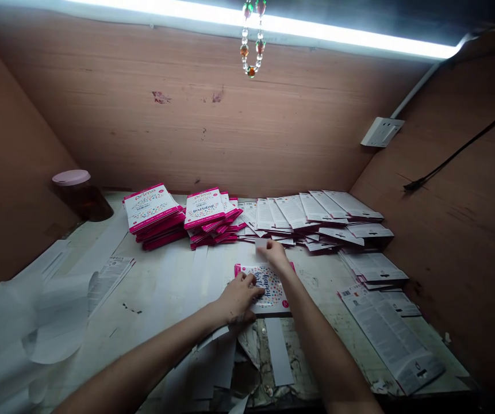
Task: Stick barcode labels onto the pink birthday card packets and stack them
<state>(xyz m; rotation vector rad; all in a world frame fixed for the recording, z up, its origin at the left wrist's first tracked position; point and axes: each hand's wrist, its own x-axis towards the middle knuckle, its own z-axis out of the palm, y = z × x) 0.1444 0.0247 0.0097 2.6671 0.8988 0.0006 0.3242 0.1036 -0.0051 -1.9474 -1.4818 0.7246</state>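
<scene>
My left hand (241, 296) lies over the left side of a white and pink card packet (275, 293) printed "happy birthday" with coloured dots, its fingers bent on the front and gripping it. At the packet's far edge my right hand (275, 253) is closed in a pinch on a small white paper strip (261, 247), which sticks up to the left of the fingers. Behind the hands stand a pile of "prima" packets (154, 210) and a second pile of birthday packets (206, 210), both front side up. A white strip (279, 351) lies just in front of the packet.
Overlapping packets (290, 211) lie back side up along the rear and right. A flat printed card (391, 333) is at right. Loose white sheets (57, 322) curl at left, near a lidded jar (83, 195). Beads (251, 46) hang above; a socket (383, 132) sits on the wall.
</scene>
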